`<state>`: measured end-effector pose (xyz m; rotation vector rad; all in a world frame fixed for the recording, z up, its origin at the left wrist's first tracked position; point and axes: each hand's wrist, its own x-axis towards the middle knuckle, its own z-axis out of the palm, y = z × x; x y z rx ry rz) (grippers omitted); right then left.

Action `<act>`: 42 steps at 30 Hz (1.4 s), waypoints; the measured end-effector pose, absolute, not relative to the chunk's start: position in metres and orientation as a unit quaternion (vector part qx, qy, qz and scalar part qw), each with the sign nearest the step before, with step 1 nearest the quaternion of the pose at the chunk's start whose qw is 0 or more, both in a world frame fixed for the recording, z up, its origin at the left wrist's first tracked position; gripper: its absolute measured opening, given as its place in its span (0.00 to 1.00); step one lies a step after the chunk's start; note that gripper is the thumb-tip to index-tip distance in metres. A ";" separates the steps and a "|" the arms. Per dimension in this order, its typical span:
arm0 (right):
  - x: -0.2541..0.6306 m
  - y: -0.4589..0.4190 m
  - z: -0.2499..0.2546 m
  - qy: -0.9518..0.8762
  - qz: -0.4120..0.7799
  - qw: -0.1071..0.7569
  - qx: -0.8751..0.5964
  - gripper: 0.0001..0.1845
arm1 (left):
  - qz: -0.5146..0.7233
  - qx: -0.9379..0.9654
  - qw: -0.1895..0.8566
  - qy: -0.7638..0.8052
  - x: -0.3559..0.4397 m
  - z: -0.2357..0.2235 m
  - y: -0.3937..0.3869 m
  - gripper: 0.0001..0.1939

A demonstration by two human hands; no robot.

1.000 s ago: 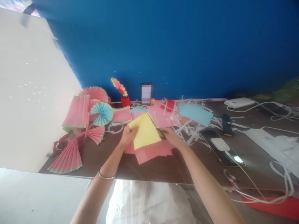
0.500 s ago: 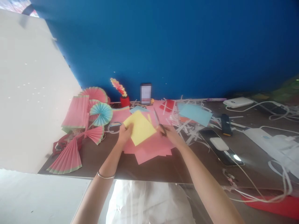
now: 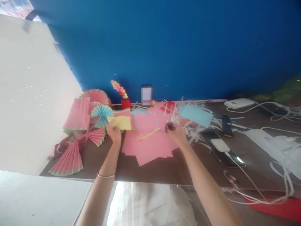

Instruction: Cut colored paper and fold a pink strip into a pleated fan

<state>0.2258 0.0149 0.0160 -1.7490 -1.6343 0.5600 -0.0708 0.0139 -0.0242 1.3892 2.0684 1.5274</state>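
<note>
Movement: since half a second ago, the yellow sheet (image 3: 124, 122) has gone from above the middle of the pink papers to their left, and a narrow yellow strip (image 3: 148, 134) now lies on the pink.
Left hand: the left hand (image 3: 114, 131), a bangle (image 3: 105, 176) on its wrist, grips the yellow sheet by its left part, just beside a light-blue pleated rosette (image 3: 102, 115).
Right hand: the right hand (image 3: 177, 134) is closed around the dark handles of scissors (image 3: 169, 126), blades pointing to the far side; their tips are blurred.
Pink papers: the pink papers (image 3: 150, 149) overlap, fanned out, on the brown table (image 3: 100, 164) between the hands.
Left side: pink pleated fans with green edges (image 3: 69, 159) lie near the table's left edge.
Far side: a red pot (image 3: 125, 103) stands left of an upright phone (image 3: 146, 95), its screen pixelated.
Right side: light-blue paper (image 3: 197, 115) rests among white paper strips (image 3: 194, 133); nearer lies a black phone (image 3: 231, 157).
</note>
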 end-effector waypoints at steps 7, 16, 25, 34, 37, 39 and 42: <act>0.230 0.019 0.004 -0.623 0.203 0.373 -0.657 0.15 | 0.527 0.364 0.090 0.763 -0.062 -0.014 0.016 0.22; 0.200 0.003 -0.009 -0.823 0.174 0.289 -0.458 0.08 | 0.403 0.494 -0.026 0.770 -0.051 -0.012 0.006 0.36; 0.204 0.006 -0.006 -0.803 0.160 0.292 -0.494 0.11 | 0.336 0.555 -0.131 0.750 -0.043 0.005 -0.008 0.17; 0.202 0.003 -0.014 -0.873 0.080 0.211 -0.433 0.16 | 0.247 0.665 -0.026 0.705 -0.037 -0.008 -0.007 0.16; 0.206 0.005 -0.010 -0.865 0.080 0.215 -0.446 0.15 | 0.247 0.672 -0.006 0.698 -0.045 -0.010 -0.002 0.22; 0.208 0.007 -0.008 -0.861 0.090 0.224 -0.448 0.15 | 0.245 0.670 -0.013 0.701 -0.051 -0.010 0.002 0.25; 0.208 0.008 -0.009 -0.854 0.100 0.233 -0.454 0.15 | 0.256 0.609 -0.068 0.748 -0.055 -0.009 0.003 0.21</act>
